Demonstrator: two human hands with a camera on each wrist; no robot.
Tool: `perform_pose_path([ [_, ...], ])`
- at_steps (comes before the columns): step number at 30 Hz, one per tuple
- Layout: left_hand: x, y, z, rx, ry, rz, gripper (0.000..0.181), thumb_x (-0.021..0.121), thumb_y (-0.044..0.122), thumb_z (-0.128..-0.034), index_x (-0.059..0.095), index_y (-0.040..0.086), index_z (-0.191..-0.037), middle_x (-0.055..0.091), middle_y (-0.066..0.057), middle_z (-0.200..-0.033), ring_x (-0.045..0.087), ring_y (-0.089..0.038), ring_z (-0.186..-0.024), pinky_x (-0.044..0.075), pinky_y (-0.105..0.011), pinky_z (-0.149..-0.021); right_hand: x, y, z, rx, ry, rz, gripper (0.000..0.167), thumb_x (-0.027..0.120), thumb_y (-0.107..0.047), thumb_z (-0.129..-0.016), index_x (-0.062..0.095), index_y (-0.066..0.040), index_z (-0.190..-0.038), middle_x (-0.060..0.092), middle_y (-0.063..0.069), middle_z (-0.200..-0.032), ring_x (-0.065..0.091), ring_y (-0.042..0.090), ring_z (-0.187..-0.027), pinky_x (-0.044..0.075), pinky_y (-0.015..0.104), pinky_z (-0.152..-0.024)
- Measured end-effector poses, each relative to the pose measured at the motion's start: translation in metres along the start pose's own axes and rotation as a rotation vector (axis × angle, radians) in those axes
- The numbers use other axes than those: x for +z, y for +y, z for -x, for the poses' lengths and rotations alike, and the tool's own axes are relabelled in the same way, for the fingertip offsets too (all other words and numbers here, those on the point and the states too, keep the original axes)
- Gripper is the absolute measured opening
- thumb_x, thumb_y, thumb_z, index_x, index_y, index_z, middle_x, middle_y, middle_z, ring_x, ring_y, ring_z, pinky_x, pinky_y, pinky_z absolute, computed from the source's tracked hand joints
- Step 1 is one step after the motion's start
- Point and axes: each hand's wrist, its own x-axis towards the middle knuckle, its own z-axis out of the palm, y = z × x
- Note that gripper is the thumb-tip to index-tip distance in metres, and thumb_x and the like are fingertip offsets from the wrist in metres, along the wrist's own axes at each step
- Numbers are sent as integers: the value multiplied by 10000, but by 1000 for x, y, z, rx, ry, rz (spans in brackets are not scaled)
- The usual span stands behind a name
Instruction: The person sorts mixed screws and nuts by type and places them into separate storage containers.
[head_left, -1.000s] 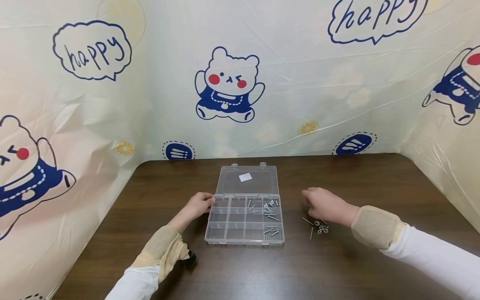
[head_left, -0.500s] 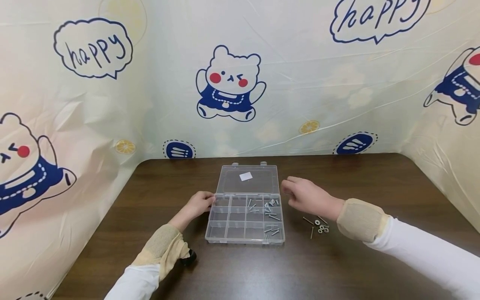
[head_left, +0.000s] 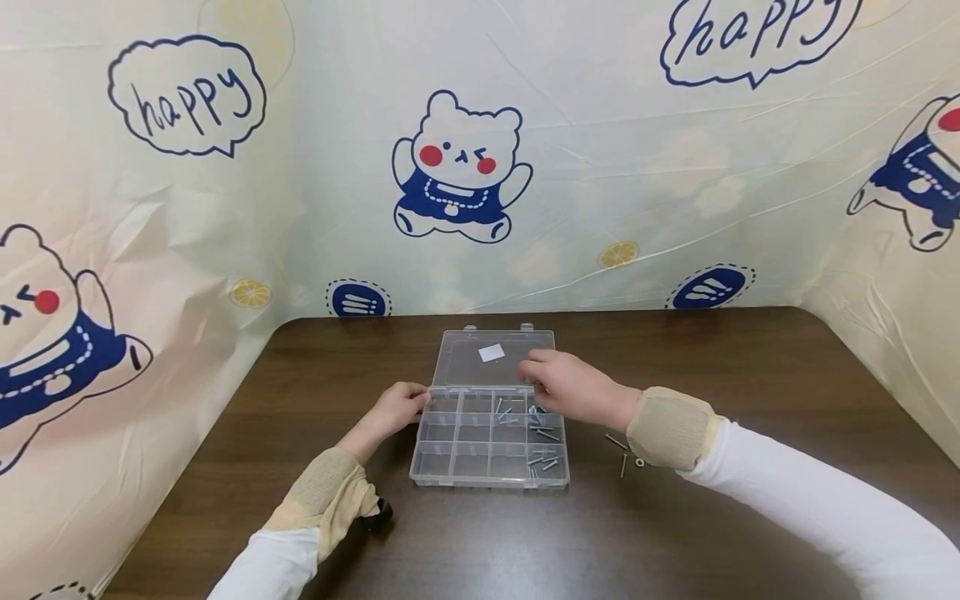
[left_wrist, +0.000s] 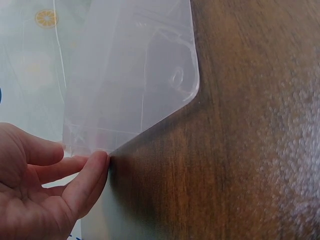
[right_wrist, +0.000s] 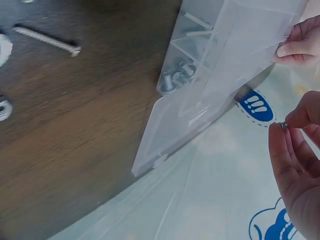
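Observation:
A clear compartment box [head_left: 471, 482] lies on the table with its lid [head_left: 457, 354] folded back. The left hand [head_left: 397, 408] holds the box's left side near the hinge; in the left wrist view the hand [left_wrist: 55, 185] has thumb and fingers at the box corner [left_wrist: 135, 100]. Over the back right compartments is the right hand [head_left: 573, 387]. In the right wrist view, that hand [right_wrist: 300, 160] pinches a tiny metal piece [right_wrist: 284, 125] between thumb and fingertips. Screws [head_left: 547, 434] lie in several right-hand compartments, and more [head_left: 504, 410] in the one beside them.
Right of the box, loose screws [head_left: 623, 465] and a nut or washer [head_left: 640, 462] lie on the table [head_left: 675, 533], partly under the right forearm. A white paper piece [head_left: 492, 353] is at the lid. A patterned sheet [head_left: 585, 167] hangs behind the table. A black object [head_left: 377, 517] is by the left wrist.
The right hand has moved left from the loose hardware to above the box's back right part, and its forearm now covers some of that hardware. The left hand has stayed on the box.

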Motion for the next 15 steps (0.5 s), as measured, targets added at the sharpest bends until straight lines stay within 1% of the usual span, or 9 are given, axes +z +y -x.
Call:
perform_pose_path([
  [2,0,0,0,6,-3,2,299,400,0,-938,484,-205,-1138,522,-330,-1120,546,-389,-1034,527,-385,-820,3,0,-5,-16,-14,-6,207,549,71,-710,594,-69,-854,536,19,-803,530,126,-698,485,224,-608],
  [5,0,0,0,-1,1,12,298,405,2,-938,486,-200,-1141,525,-324,-1123,545,-386,-1039,527,-381,-821,10,0,-11,-45,-37,-13,212,553,78,-705,600,-59,-860,552,32,-810,539,131,-703,484,221,-612],
  [9,1,0,-1,-3,4,14,296,408,0,-936,489,-199,-1139,529,-320,-1117,548,-383,-1033,528,-381,-820,18,1,-17,-82,-64,-19,219,563,82,-691,615,-45,-861,537,25,-781,512,127,-664,461,211,-590],
  [12,1,0,-1,3,1,9,296,404,-2,-935,487,-203,-1136,527,-325,-1113,550,-385,-1028,528,-384,-818,22,2,-19,-89,-95,-19,221,557,74,-713,634,-42,-885,537,21,-785,513,125,-665,467,215,-601],
  [15,1,0,-1,2,3,10,296,409,2,-935,490,-201,-1135,529,-322,-1115,555,-379,-1023,529,-380,-815,26,3,-19,-76,-138,-6,226,567,47,-752,651,-47,-939,571,26,-840,559,133,-733,500,233,-668],
])
